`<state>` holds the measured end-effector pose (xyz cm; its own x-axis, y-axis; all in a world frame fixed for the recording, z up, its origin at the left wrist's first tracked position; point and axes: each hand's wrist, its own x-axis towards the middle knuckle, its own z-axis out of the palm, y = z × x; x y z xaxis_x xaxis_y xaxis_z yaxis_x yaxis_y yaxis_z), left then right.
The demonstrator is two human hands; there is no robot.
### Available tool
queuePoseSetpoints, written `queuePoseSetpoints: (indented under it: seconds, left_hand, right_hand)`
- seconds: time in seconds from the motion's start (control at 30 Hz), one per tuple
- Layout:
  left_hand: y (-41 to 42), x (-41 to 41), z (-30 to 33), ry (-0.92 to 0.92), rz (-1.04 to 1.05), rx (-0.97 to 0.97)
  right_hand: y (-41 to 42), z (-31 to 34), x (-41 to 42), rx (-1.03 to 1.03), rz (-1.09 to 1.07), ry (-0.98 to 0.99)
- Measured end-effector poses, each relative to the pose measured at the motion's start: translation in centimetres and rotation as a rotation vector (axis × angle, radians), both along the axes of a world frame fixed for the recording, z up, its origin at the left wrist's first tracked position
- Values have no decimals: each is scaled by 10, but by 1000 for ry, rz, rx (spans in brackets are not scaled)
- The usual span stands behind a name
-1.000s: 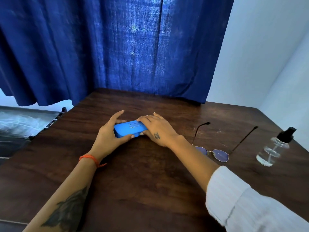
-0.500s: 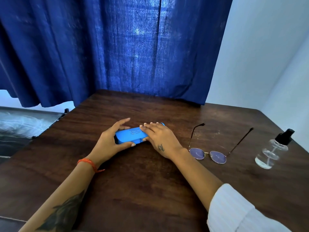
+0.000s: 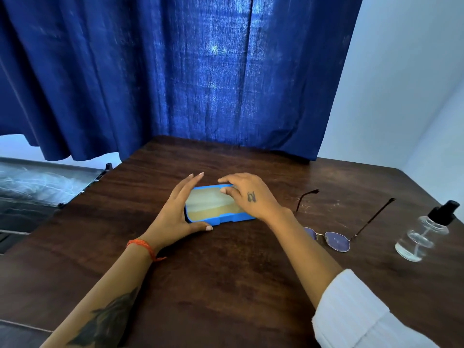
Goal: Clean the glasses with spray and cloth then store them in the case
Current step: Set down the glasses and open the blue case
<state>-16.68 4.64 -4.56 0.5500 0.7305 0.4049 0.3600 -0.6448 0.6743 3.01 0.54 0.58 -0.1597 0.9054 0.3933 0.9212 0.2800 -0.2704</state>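
A dark brown wooden table [image 3: 226, 285] with a visible grain fills the near and middle ground. Behind its far edge hangs a deep blue curtain [image 3: 175, 71], with daylight glowing through the weave near its middle. To the right stands a plain pale wall [image 3: 401, 84]. At the far left, below the curtain's hem, lies a grey surface with pale streaks [image 3: 37, 184].
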Motion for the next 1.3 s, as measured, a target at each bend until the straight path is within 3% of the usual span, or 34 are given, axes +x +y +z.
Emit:
queuePoseSetpoints:
  seconds: [0.1, 0.17, 0.3, 0.4, 0.57, 0.73, 1.03, 1.17, 1.3]
  left_hand:
    - [1, 0, -1, 20, 3, 0]
    - [2, 0, -2, 26, 4, 2]
    - [1, 1, -2, 57, 9, 38]
    - [-1, 2, -4, 77, 17, 68]
    - [-2, 2, -4, 107, 48, 89]
    - [-5, 3, -3, 132, 68, 100]
    - [-5, 3, -2, 106, 67, 84]
    - [-6, 2, -2, 118, 69, 98]
    - [-11, 3, 2, 174, 77, 82]
  right_hand:
    - [-20, -13, -5, 388, -72, 101]
    - [-31, -25, -5, 477, -114, 124]
    - [-26, -29, -3, 41, -269, 6]
    - [-14, -21, -8, -157, -385, -56]
    - [-4, -3, -19, -257, -500, -135]
    - [-9, -8, -22, -223, -491, -129]
    - [-43, -16, -11, 89, -173, 358]
    - [-69, -11, -6, 121, -109, 604]
    - [-91, -8, 1, 22, -110, 905]
